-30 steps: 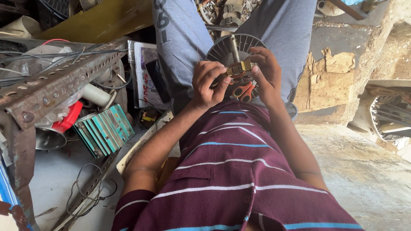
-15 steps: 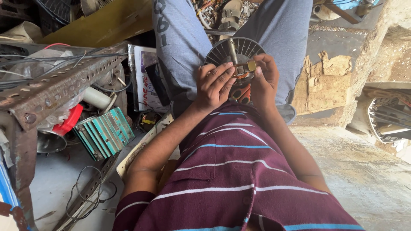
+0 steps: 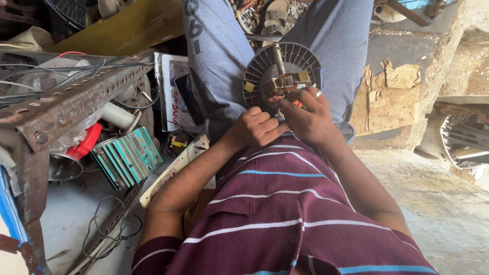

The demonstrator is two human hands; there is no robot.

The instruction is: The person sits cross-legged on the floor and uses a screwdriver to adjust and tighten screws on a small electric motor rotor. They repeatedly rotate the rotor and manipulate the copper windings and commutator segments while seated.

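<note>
Mid-work on round finned motor part (image 3: 281, 76), propped in lap between knees.
Copper winding core exposed at centre, shaft sticking up; nothing visibly detached yet. Left hand (image 3: 257, 127) curled closed at lower rim, contents unclear; right hand (image 3: 307, 116) fingertips pinching at winding. Green finned blocks (image 3: 127, 157), rusty angle frame (image 3: 66, 104) off left.

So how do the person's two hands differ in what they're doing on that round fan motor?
The left hand is curled almost into a fist at the lower edge of the round fan motor, while the right hand is more spread, its fingers reaching up to the copper windings. The right hand wears a ring; the left hand shows none. Both are bare and rest on the motor in the lap.
</note>
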